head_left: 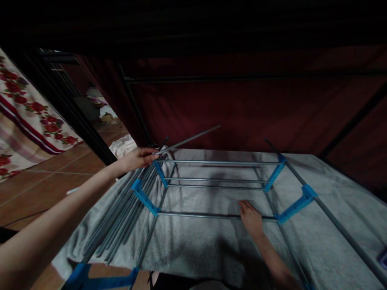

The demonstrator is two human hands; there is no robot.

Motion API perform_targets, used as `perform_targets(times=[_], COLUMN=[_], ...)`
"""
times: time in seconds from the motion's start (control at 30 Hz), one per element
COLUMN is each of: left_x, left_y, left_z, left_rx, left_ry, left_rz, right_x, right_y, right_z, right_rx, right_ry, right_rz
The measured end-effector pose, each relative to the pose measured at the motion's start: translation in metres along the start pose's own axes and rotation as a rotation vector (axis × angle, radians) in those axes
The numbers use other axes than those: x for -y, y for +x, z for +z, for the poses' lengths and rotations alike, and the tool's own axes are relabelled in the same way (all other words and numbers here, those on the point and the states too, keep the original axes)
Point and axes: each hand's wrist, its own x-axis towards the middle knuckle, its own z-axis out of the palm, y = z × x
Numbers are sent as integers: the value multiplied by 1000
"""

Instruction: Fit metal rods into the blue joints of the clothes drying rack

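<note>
- Floral cloth [39, 112] hung at the far left over a tiled floor [18, 197]; its red blooms and stripes were pattern only, with no lettering to be read.
- Loose rods [121, 213] lay bunched roughly parallel at the frame's left side, probably gathered there to be within easy reach and kept from scattering.
- The left hand [137, 159] had its fingers closed in a pinch on one end of a thin grey rod [193, 139]. Holding it by the end left the rest of its length free; it slanted up to the right above the frame's rear, its far tip against the dark red cloth [229, 104].
- A left blue bracket [146, 197] sat at the near crossbar's end, seemingly to tie the bars to the side poles and keep them spaced. No brand or moulded mark could be made out on it.
- The metal frame [211, 162] stood in the middle on a grey blanket [193, 249], which perhaps served as padding beneath it.
- The right hand [251, 217] was at the near crossbar, right of its middle, fingers loosely bent and slightly spread, maybe to steady the frame; whether they gripped the bar I could not tell.
- A right blue bracket [298, 203] joined that crossbar to the outer right pole, also without legible writing.
- At the far right edge, a dark object [383, 257] with a purplish patch was too cut off to identify or read.
</note>
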Motion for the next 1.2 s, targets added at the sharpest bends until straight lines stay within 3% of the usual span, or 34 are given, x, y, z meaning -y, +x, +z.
perform_targets(times=[0.07, 0.2, 0.4, 0.63, 0.9, 1.03, 1.2], left_x=[-27, -70, -117, -146, -139, -118, -80], left_y=[7, 17, 16, 17, 35, 26, 0], left_z=[8, 34, 100, 170, 211, 236, 263], left_rx=[233, 399, 429, 489, 440, 386, 317], left_ry=[20, 274, 690, 770, 679, 612, 513], left_rz=[85, 280, 420, 455, 380, 333, 308], right_x=[1, 2, 3, 1, 0, -3, -15], right_y=[0, 1, 2, 2, 1, 4, 14], right_z=[-1, -3, -4, -2, -3, -6, -8], right_rx=[9, 58, 90, 62, 27, -14, -93], right_ry=[-6, -20, -8, 44, 238, 424, 818], right_rz=[0, 11, 36, 27, 99, 219, 389])
